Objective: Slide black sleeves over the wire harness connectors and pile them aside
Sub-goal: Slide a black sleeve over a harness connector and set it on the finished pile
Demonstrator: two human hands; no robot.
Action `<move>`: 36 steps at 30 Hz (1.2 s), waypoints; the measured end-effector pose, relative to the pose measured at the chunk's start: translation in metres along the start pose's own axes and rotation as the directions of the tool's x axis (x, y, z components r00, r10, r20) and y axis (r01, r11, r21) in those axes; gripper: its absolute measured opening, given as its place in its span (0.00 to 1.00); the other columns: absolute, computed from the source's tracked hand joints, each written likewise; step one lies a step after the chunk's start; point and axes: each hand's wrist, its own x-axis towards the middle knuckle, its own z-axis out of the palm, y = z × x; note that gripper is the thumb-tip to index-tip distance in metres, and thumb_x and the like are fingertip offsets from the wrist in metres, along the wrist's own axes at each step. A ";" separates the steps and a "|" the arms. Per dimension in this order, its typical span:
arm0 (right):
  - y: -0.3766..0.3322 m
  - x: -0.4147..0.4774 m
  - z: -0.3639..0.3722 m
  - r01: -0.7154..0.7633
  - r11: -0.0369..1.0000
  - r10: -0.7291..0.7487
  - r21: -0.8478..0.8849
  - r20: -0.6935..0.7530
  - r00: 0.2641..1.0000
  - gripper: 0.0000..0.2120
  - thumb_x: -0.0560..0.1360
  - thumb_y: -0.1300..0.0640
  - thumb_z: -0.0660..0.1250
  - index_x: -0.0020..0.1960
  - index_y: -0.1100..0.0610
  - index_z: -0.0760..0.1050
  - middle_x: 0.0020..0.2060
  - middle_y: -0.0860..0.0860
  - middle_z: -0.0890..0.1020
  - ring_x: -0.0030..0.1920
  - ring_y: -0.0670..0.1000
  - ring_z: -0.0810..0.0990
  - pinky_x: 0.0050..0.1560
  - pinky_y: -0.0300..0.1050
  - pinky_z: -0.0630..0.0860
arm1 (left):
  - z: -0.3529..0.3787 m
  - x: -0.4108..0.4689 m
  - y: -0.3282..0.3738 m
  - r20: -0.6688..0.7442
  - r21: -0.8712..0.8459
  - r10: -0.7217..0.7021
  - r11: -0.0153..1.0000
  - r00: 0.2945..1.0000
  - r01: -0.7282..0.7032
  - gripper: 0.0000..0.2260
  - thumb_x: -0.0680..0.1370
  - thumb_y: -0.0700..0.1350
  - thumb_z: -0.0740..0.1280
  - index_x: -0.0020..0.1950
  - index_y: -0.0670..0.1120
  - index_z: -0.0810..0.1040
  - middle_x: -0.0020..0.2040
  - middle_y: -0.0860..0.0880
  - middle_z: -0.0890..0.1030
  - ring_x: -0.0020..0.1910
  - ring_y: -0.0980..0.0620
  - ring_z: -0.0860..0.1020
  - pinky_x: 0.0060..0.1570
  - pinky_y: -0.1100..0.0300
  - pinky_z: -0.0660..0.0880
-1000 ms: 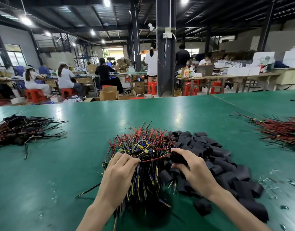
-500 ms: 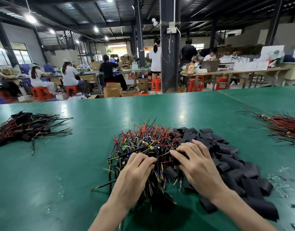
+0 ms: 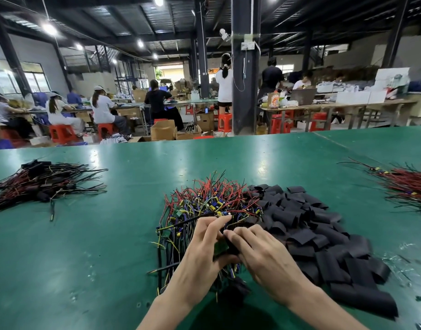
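Observation:
A tangled heap of red, blue and yellow wire harnesses (image 3: 211, 201) lies in the middle of the green table (image 3: 97, 246). To its right spreads a pile of flat black sleeves (image 3: 323, 236). Over the near side of the heap, my left hand (image 3: 200, 256) pinches a harness with a small green board (image 3: 220, 246). My right hand (image 3: 264, 256) touches it fingertip to fingertip and grips a black sleeve (image 3: 232, 247) right against the board. My fingers hide most of the sleeve.
A pile of sleeved harnesses (image 3: 40, 182) lies at the far left of the table. Another bundle of red wires (image 3: 409, 186) lies at the far right. Plastic scraps (image 3: 404, 260) litter the right near side. Beyond the table, people work at benches.
Both hands have drawn together and towards me. The left hand has lifted a harness with a green board out of the heap, and the right hand has brought a sleeve against it.

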 end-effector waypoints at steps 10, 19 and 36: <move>0.008 -0.002 -0.001 -0.112 0.973 0.107 0.202 0.035 0.994 0.18 0.80 0.53 0.59 0.67 0.60 0.67 0.54 0.50 0.74 0.50 0.50 0.69 0.54 0.44 0.68 | -0.010 0.000 -0.012 0.048 0.005 -0.063 0.998 0.997 0.063 0.20 0.74 0.45 0.72 0.64 0.50 0.73 0.59 0.59 0.71 0.56 0.61 0.74 0.58 0.67 0.71; 0.017 -0.003 0.001 -0.114 0.894 0.101 0.433 0.052 0.994 0.22 0.78 0.48 0.57 0.69 0.57 0.68 0.59 0.46 0.73 0.57 0.46 0.67 0.61 0.37 0.65 | -0.013 0.001 -0.014 0.047 0.060 -0.131 0.990 0.990 0.128 0.09 0.75 0.46 0.71 0.54 0.52 0.79 0.44 0.60 0.81 0.45 0.62 0.78 0.47 0.66 0.73; 0.016 -0.004 0.006 -0.134 0.850 0.167 0.509 -0.020 0.986 0.18 0.72 0.55 0.71 0.60 0.58 0.77 0.52 0.43 0.76 0.55 0.43 0.73 0.59 0.33 0.68 | -0.012 0.000 -0.009 0.098 0.146 -0.046 0.989 0.994 0.031 0.12 0.76 0.43 0.69 0.60 0.46 0.79 0.47 0.57 0.76 0.48 0.58 0.74 0.50 0.67 0.69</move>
